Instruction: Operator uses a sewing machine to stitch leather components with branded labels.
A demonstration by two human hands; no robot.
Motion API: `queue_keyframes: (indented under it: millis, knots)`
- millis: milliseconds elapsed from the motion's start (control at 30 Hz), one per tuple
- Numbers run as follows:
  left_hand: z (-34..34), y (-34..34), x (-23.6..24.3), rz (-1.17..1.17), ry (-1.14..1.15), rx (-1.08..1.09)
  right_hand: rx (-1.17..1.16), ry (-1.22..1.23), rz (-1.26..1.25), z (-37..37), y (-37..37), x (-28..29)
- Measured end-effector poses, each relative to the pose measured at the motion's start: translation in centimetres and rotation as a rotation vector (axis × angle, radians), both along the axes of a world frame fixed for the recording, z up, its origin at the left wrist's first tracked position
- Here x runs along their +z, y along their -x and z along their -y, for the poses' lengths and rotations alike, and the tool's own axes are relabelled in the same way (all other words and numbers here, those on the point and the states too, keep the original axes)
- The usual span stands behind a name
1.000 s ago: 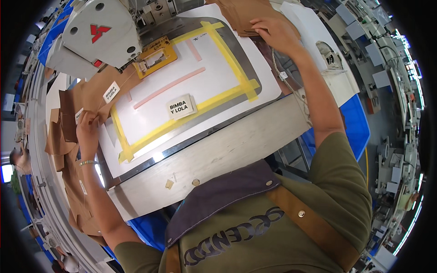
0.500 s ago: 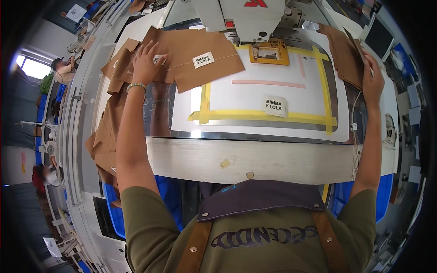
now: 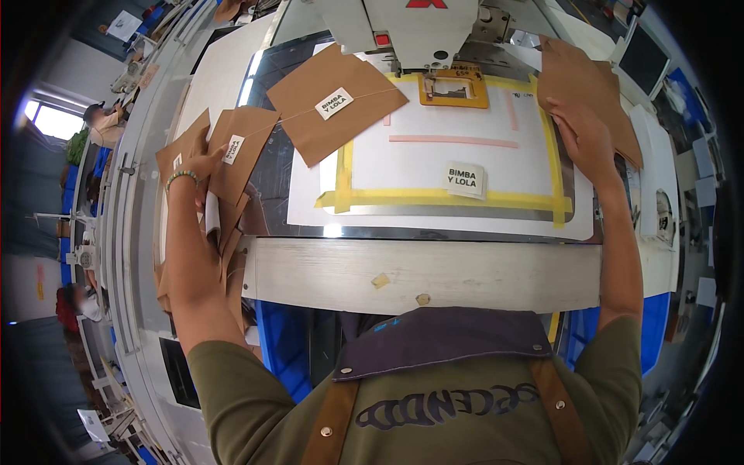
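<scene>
Both left hand [image 3: 203,164] and right hand [image 3: 589,143]: fingers bent; whether gripping or merely touching, cannot tell. Left hand, now further left than half second ago, at labelled brown piece [image 3: 249,125] near left edge of surface [image 3: 430,267]. Right hand shifted to left side of brown stack [image 3: 585,81], far right corner. Second labelled piece [image 3: 306,85], overlapped earlier, now lies apart; thread [image 3: 376,94] spans toward first: separated, seemingly linked. Beyond: yellow frame [image 3: 482,91] below sewing machine [image 3: 403,31]; label pile [image 3: 465,191] toward front edge.
</scene>
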State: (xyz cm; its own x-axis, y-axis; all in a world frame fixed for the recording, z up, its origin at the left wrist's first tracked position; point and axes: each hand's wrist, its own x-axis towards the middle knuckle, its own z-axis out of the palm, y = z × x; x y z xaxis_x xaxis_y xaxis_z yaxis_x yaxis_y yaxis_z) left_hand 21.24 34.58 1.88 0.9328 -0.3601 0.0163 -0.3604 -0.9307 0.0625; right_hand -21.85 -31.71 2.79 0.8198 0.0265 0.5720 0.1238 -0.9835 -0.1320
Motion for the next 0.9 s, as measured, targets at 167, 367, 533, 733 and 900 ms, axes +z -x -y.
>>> queue_keyframes:
  millis: [167, 367, 533, 733, 900]
  knots:
    - [6.6, -0.4, -0.7, -0.021, -0.323, 0.107, -0.13, 0.034, -0.043, -0.1, 1.8, 0.1]
    - [-6.9, -7.2, -8.7, -0.193, -0.428, 0.553, -0.018, 0.109, -0.025, -0.9, 0.2, -1.0]
    - [-3.6, -4.8, -2.2, -0.176, -0.721, 0.428, 0.001, 0.181, -0.039, -1.6, 0.1, -1.3]
    - [11.1, 4.4, 0.2, 0.132, 0.238, -0.188, 0.152, 0.354, -0.013, -3.8, -3.2, -2.1]
    - [23.6, 13.1, -4.5, 0.064, 0.312, -0.417, 0.297, 0.36, 0.03, -6.7, -4.7, -2.0]
